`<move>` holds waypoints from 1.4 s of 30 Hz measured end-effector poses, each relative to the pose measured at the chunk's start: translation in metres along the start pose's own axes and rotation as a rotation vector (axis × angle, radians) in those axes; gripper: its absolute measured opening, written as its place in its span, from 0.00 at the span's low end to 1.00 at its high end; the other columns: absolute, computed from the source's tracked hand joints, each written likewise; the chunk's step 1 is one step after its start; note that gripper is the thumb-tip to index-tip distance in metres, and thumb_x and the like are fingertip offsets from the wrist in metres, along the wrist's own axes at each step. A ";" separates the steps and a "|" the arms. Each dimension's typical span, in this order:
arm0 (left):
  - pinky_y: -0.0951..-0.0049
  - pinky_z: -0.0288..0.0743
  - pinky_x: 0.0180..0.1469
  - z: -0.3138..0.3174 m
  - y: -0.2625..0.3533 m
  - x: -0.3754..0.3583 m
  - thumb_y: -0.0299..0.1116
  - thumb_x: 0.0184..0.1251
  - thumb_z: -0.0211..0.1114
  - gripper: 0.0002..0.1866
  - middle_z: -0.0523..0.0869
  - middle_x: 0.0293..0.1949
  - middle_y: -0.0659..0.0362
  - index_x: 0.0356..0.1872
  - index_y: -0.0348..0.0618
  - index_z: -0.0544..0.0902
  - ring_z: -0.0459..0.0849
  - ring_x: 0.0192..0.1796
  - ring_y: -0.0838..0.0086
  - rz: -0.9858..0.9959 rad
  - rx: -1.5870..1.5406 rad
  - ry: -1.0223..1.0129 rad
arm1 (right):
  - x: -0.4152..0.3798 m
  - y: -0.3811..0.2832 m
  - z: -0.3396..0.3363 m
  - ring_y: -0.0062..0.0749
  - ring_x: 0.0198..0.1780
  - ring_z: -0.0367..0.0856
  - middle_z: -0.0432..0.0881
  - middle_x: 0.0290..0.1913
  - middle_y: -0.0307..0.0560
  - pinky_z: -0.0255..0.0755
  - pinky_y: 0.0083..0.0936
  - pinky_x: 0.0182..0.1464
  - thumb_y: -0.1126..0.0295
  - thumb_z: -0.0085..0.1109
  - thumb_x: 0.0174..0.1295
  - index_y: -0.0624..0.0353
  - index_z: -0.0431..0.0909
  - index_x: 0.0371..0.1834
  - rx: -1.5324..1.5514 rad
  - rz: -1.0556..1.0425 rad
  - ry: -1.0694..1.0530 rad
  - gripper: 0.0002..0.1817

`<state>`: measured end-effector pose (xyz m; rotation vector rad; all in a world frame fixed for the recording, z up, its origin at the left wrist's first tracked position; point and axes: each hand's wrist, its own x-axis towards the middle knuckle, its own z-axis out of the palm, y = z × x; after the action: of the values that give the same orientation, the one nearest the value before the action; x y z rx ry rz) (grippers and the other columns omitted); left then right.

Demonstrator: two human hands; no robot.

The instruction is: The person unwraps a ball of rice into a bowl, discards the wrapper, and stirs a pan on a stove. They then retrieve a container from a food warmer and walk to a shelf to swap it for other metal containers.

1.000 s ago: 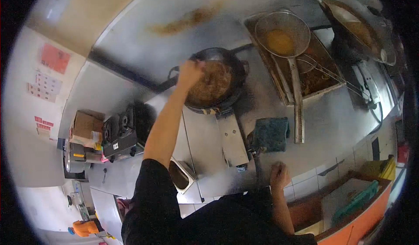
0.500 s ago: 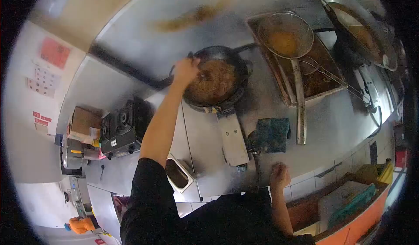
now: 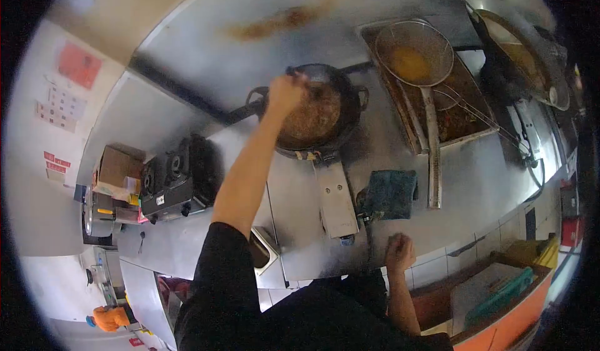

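My left hand (image 3: pixel 286 95) reaches over a dark two-handled pan (image 3: pixel 361 98) full of bubbling brown liquid (image 3: pixel 312 115). Its fingers are closed around something, and a small dark end sticks out above them; blur and the hand itself hide what kind of thing it is. Below the pan is a burner with a pale metal front box (image 3: pixel 335 201). My right hand (image 3: pixel 399 252) is curled closed near the counter's front edge, below a folded dark cloth (image 3: pixel 392 193). What lies inside its fingers, if anything, is hidden.
A mesh strainer (image 3: pixel 431 126) lies across a browned tray (image 3: pixel 465 137) on the right, beside a large wok (image 3: pixel 519 54). On the left are a black two-burner stove (image 3: pixel 178 179) and a cardboard box (image 3: pixel 117 168). A steel container (image 3: pixel 265 251) sits by my left arm. Someone in orange (image 3: pixel 111 318) appears far off.
My left hand has moved rightward from the pan's left rim to over the liquid, uncovering the left handle. My right hand stays curled in about the same place.
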<state>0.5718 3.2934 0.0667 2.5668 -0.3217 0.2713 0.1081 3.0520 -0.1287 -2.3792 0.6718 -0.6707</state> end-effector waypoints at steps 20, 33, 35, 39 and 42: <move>0.67 0.78 0.42 -0.026 0.028 -0.016 0.44 0.69 0.60 0.18 0.88 0.24 0.54 0.39 0.38 0.84 0.89 0.36 0.67 0.069 0.138 0.065 | 0.002 0.006 0.002 0.47 0.28 0.82 0.83 0.32 0.50 0.74 0.38 0.29 0.69 0.60 0.62 0.57 0.78 0.36 0.042 -0.062 0.044 0.05; 0.66 0.78 0.39 -0.028 0.028 -0.018 0.42 0.69 0.60 0.16 0.88 0.25 0.52 0.37 0.38 0.85 0.89 0.33 0.65 0.041 0.183 0.099 | -0.001 0.002 0.001 0.45 0.27 0.79 0.81 0.30 0.49 0.74 0.35 0.30 0.72 0.62 0.60 0.57 0.76 0.34 0.016 -0.092 0.066 0.04; 0.66 0.78 0.39 -0.017 0.027 -0.025 0.41 0.69 0.60 0.16 0.88 0.24 0.53 0.37 0.37 0.85 0.89 0.32 0.66 0.049 0.240 0.104 | 0.000 0.007 0.005 0.45 0.27 0.79 0.81 0.30 0.49 0.74 0.35 0.30 0.71 0.62 0.61 0.57 0.76 0.34 -0.002 -0.082 0.052 0.04; 0.60 0.78 0.42 -0.034 0.032 -0.014 0.44 0.67 0.62 0.16 0.88 0.28 0.49 0.42 0.42 0.85 0.88 0.37 0.58 0.007 0.135 0.122 | -0.001 0.005 0.000 0.47 0.30 0.80 0.81 0.31 0.47 0.74 0.38 0.32 0.69 0.61 0.61 0.55 0.77 0.36 -0.018 -0.031 0.010 0.04; 0.61 0.78 0.40 -0.013 0.007 -0.023 0.45 0.67 0.62 0.17 0.88 0.28 0.50 0.43 0.42 0.85 0.88 0.37 0.59 0.139 0.380 0.085 | -0.002 0.006 0.003 0.49 0.33 0.81 0.82 0.34 0.45 0.75 0.39 0.32 0.67 0.60 0.61 0.52 0.77 0.36 -0.067 -0.042 0.000 0.04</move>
<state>0.5460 3.2988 0.0746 2.8969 -0.4547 0.5366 0.1069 3.0498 -0.1351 -2.4608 0.6547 -0.6758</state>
